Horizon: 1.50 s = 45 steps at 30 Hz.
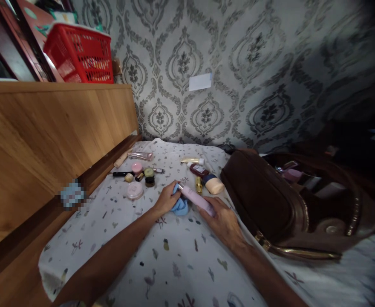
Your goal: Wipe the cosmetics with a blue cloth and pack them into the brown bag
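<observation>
My right hand (pixel 224 219) is closed round the lower end of a pale pink cosmetic bottle (pixel 194 197) that slants up to the left. A blue cloth (pixel 180 207) is gripped in my left hand (pixel 166 198), held against the bottle's silvery top end. Just beyond my hands lie a small gold bottle (pixel 199 185), a dark red bottle (pixel 197 169), a pale tube (pixel 192 160) and a beige bottle with a dark end (pixel 214 184). To the left sit a clear round compact (pixel 134 190), a pink round container (pixel 137 167), small jars (pixel 149 172) and a pink tube (pixel 141 156).
A brown bag (pixel 261 196) lies open on the right with cosmetics inside. The patterned sheet (pixel 174 268) covers the surface under my hands. A wooden panel (pixel 56 128) stands along the left, with a red basket (pixel 79 53) on top. Patterned wallpaper (pixel 184 64) closes off the back.
</observation>
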Each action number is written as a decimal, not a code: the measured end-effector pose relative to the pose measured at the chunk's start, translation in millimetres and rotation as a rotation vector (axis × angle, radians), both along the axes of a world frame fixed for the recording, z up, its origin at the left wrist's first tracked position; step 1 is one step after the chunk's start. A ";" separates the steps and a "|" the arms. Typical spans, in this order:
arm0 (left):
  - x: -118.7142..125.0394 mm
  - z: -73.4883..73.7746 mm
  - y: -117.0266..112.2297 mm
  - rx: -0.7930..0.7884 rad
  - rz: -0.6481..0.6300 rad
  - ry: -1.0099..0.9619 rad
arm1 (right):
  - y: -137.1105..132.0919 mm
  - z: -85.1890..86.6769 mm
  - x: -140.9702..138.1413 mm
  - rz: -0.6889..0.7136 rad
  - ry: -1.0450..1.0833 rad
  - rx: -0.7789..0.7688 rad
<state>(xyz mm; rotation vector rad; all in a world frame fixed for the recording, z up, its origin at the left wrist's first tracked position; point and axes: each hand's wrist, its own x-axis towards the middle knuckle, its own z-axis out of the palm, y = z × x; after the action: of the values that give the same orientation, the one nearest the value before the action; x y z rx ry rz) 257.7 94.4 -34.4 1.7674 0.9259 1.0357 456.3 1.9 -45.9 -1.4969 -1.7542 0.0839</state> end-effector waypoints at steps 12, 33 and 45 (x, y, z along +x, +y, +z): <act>8.7 36.3 -27.7 -0.242 -0.009 -0.298 | -33.6 44.6 -12.5 0.012 0.115 -0.076; 141.4 127.2 -94.2 0.467 -0.376 0.092 | -177.5 132.2 129.3 -0.286 1.083 0.362; 131.0 108.7 -78.5 1.121 -0.391 0.475 | -153.9 164.1 189.3 -0.330 0.595 0.399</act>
<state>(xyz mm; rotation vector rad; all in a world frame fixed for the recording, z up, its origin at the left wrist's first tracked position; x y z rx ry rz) 388.7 15.8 74.3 3.0603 0.1505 0.9346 645.6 -152.0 118.1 -1.2738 -0.9712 0.0048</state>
